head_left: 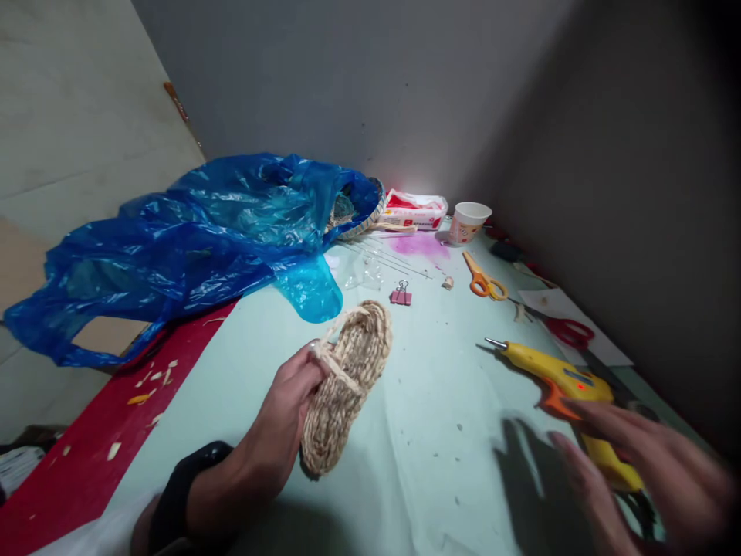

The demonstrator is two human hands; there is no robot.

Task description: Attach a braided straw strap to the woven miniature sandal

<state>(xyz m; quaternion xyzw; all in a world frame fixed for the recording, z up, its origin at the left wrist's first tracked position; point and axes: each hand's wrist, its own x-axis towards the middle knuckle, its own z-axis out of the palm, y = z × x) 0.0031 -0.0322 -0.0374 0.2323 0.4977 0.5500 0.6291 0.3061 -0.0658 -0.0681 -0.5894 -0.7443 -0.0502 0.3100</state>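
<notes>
A small woven straw sandal (347, 394) is held by its left edge in my left hand (298, 378), tilted with its toe up and away from me. My thumb and fingers pinch a pale braided cord strap (341, 373) that crosses the sole. At the right, my right hand (642, 463) is partly blurred, its fingers stretched out and apart. It is over the handle of a yellow hot glue gun (553, 368) with an orange trigger and a small red light. Whether the fingers touch the gun I cannot tell.
A blue plastic bag (220, 216) partly covers a woven basket at the back left. Behind the sandal lie a pink binder clip (400, 295), orange scissors (480, 276) and red-handled scissors (570, 332). A paper cup (470, 222) and tissue pack (415, 210) stand by the wall.
</notes>
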